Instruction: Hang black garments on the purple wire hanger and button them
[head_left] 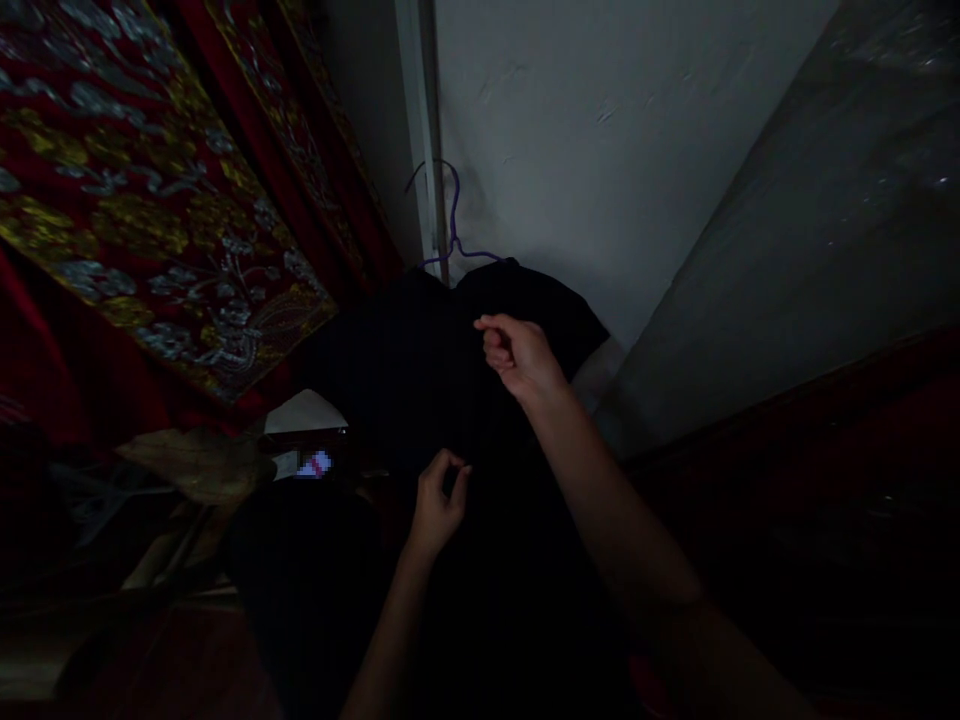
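A black short-sleeved garment, perhaps a shirt, hangs from a thin purple hanger against the wall; its lower part is lost in the dark. Over its upper front is my right hand, thumb and forefinger pinched and the other fingers curled in. Lower down and to the left, my left hand also makes a pinch, with a gap inside the curve of its fingers. What either pinch holds, cloth or something thin, is too dark and small to make out.
Red cloth with gold and silver embroidery hangs on the left. Behind the hanger are a pale post and a whitish wall. At lower left lie dim items, among them a tan, sheet-like piece.
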